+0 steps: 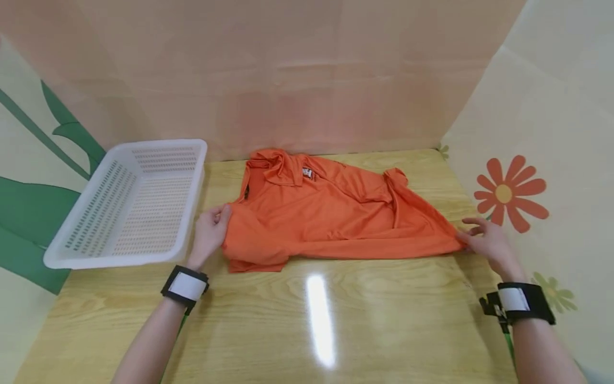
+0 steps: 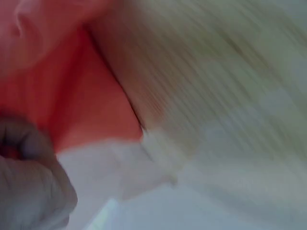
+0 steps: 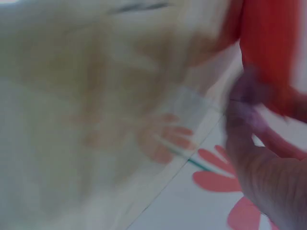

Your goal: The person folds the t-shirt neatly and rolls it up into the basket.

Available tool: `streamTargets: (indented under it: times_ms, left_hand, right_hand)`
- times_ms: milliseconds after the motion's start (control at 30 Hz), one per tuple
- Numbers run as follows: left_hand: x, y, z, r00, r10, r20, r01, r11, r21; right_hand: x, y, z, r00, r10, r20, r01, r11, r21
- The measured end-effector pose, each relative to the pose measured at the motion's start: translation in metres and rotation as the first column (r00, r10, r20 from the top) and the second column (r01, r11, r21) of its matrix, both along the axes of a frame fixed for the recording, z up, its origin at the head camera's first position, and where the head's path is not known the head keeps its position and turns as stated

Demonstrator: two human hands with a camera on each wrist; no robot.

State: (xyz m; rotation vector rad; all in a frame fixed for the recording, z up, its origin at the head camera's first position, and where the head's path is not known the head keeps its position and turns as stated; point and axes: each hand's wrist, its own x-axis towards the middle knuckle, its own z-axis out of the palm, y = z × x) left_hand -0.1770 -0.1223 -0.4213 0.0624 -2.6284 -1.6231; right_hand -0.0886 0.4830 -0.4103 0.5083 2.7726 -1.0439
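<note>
An orange collared shirt [image 1: 331, 208] lies on the wooden table, its collar toward the back wall and a small label showing inside the neck. My left hand [image 1: 211, 229] pinches the shirt's left edge, where the cloth bulges up in a loose fold. At the far right, my right hand [image 1: 486, 242] pinches a drawn-out corner of the cloth between thumb and fingers. The left wrist view shows curled fingers [image 2: 29, 177] at the orange cloth [image 2: 91, 100]. In the right wrist view, blurred, the thumb and fingers [image 3: 254, 139] close on the orange cloth [image 3: 268, 48].
A white plastic basket [image 1: 194, 213] with slotted walls stands left of the shirt, close to my left hand. Papered walls enclose the table [image 1: 384, 314] at the back and sides. A red flower print [image 1: 515, 193] marks the right wall, near my right hand.
</note>
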Motion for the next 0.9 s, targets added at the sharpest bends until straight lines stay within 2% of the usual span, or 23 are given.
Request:
streamTargets:
  times_ms: [67,167,300,400,500,533,567,600,633,667,700,733,767,800,833,867,900]
  left_hand:
    - [0.005,-0.005,-0.001,0.996,-0.092,0.008,0.092,0.983,-0.158]
    - [0.010,-0.011,-0.001,0.984,-0.175,0.042,0.180,0.951,-0.250]
    - [0.014,-0.015,-0.003,0.979,-0.193,0.069,0.205,0.920,-0.334]
    - [0.014,-0.016,-0.006,0.974,-0.211,0.085,0.227,0.884,-0.409]
    - [0.014,-0.015,-0.007,0.966,-0.232,0.111,0.257,0.860,-0.440]
    - [0.014,-0.015,-0.008,0.966,-0.230,0.121,0.260,0.863,-0.432]
    - [0.014,-0.014,-0.007,0.963,-0.230,0.141,0.268,0.876,-0.401]
    - [0.014,-0.014,-0.006,0.957,-0.232,0.174,0.279,0.901,-0.332]
    - [0.013,-0.015,-0.005,0.949,-0.242,0.202,0.288,0.927,-0.240]
    - [0.013,-0.014,-0.002,0.940,-0.249,0.232,0.281,0.953,-0.115]
    - [0.012,-0.013,0.001,0.930,-0.260,0.260,0.261,0.965,0.030]
    - [0.012,-0.011,0.005,0.922,-0.269,0.279,0.221,0.956,0.190]
    - [0.011,-0.009,0.012,0.915,-0.278,0.294,0.166,0.921,0.353]
    - [0.010,-0.008,0.019,0.913,-0.284,0.291,0.107,0.859,0.501]
    - [0.010,-0.006,0.028,0.921,-0.281,0.269,0.060,0.785,0.616]
    - [0.009,-0.005,0.038,0.931,-0.274,0.242,0.020,0.699,0.715]
    - [0.008,-0.004,0.049,0.943,-0.262,0.206,-0.005,0.608,0.794]
  right_hand:
    - [0.005,0.005,0.000,0.994,0.054,0.096,-0.051,0.998,-0.025]
    - [0.011,0.011,0.003,0.973,0.071,0.219,-0.063,0.997,-0.041]
    - [0.010,0.009,0.004,0.945,0.102,0.310,-0.105,0.994,-0.007]
    - [0.002,0.004,0.000,0.931,0.108,0.348,-0.127,0.991,0.032]
    - [-0.008,-0.001,-0.005,0.915,0.135,0.380,-0.167,0.985,0.053]
    - [-0.011,-0.002,-0.007,0.911,0.143,0.388,-0.178,0.982,0.055]
    - [-0.014,-0.003,-0.008,0.909,0.160,0.384,-0.187,0.982,0.035]
    - [-0.016,-0.004,-0.008,0.910,0.174,0.376,-0.187,0.982,-0.001]
    - [-0.017,-0.004,-0.008,0.918,0.185,0.350,-0.179,0.983,-0.049]
    - [-0.017,-0.004,-0.006,0.931,0.190,0.312,-0.160,0.980,-0.119]
    - [-0.017,-0.003,-0.004,0.948,0.188,0.257,-0.137,0.969,-0.204]
    - [-0.017,-0.002,0.000,0.965,0.182,0.186,-0.116,0.941,-0.318]
    - [-0.017,0.000,0.004,0.981,0.167,0.099,-0.107,0.889,-0.444]
    - [-0.017,0.002,0.010,0.990,0.141,0.006,-0.112,0.809,-0.577]
    - [-0.018,0.005,0.017,0.989,0.112,-0.094,-0.146,0.704,-0.695]
    - [-0.019,0.007,0.026,0.982,0.067,-0.174,-0.181,0.563,-0.806]
    - [-0.021,0.009,0.035,0.969,0.005,-0.248,-0.228,0.409,-0.884]
